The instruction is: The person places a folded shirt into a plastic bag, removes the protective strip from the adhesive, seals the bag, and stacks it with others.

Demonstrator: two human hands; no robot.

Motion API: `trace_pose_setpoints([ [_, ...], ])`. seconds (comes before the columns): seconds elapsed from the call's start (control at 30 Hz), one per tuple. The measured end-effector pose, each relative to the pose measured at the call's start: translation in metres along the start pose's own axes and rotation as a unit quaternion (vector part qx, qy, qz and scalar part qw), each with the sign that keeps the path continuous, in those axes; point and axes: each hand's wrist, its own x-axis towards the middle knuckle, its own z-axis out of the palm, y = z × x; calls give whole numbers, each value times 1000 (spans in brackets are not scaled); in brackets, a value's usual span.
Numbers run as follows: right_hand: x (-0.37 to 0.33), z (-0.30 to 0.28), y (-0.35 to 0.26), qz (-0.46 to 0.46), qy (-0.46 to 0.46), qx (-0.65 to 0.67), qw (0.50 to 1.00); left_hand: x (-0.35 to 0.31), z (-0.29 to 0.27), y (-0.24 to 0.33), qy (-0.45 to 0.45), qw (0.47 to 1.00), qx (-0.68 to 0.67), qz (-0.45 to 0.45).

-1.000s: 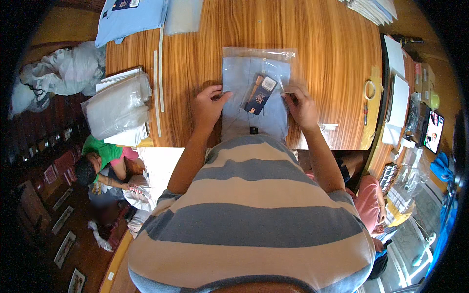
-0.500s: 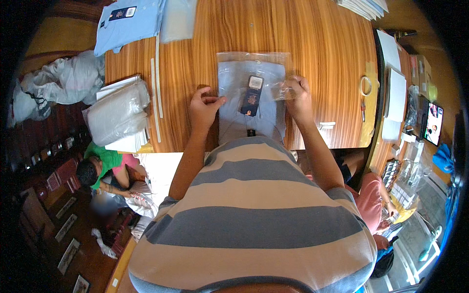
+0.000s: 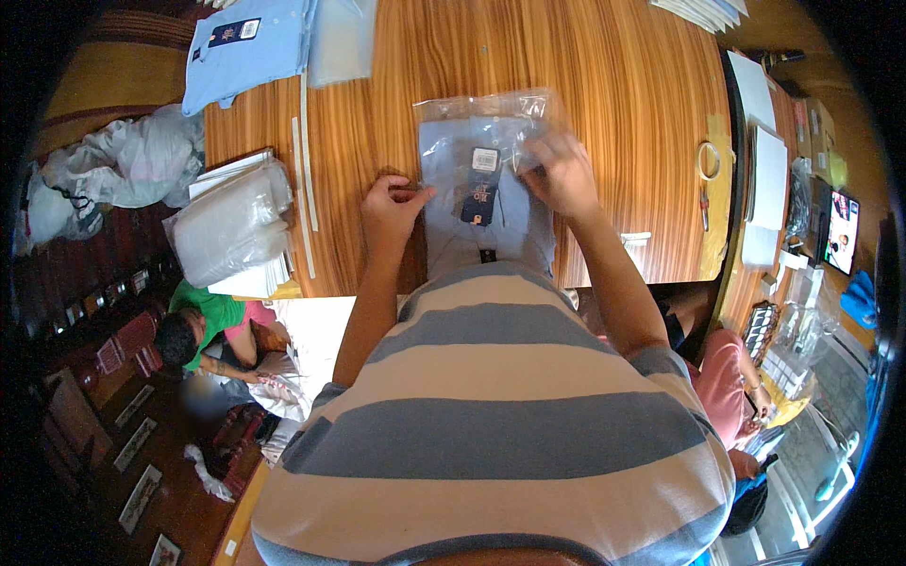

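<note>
A folded light-blue shirt [image 3: 444, 212] lies in front of me inside a clear plastic bag [image 3: 453, 108]. A dark blue hang tag [image 3: 479, 193] with a white label shows on the shirt. At the bag's left edge is my left hand [image 3: 392, 212], its fingers curled and the thumb reaching the edge. What lies between those fingertips, if anything, I cannot make out. My right hand [image 3: 564, 179], blurred by motion, is closed on the bag's upper right part, where the plastic bunches up.
Another light-blue shirt [image 3: 250, 61] and a plastic sleeve [image 3: 342, 42] lie at the far left. Stacked clear bags [image 3: 231, 217] sit at the table's left edge. A tape roll [image 3: 708, 160] lies on the right. People sit low at left [image 3: 203, 325] and right [image 3: 722, 377].
My right hand has moved left and inward over the bag's upper right part, drawing the plastic with it. The left hand stays nearly where it was, beside the bag's left edge.
</note>
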Motion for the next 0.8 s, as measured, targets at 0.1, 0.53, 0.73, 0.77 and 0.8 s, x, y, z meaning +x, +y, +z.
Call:
trace_pose_setpoints([
  [0.1,10,5,7,-54,-33,-36,997,0,2,1,-3,1000,-10,2],
  [0.53,40,23,12,92,-118,136,979,7,4,-11,-52,994,-91,2],
  [0.73,32,23,-4,36,-8,143,989,6,3,-7,-57,997,-53,-1],
  [0.77,28,22,-9,17,23,120,992,5,3,-9,-71,994,-77,-13],
  [0.8,26,20,-17,24,23,98,995,6,3,-10,-85,991,-102,-24],
])
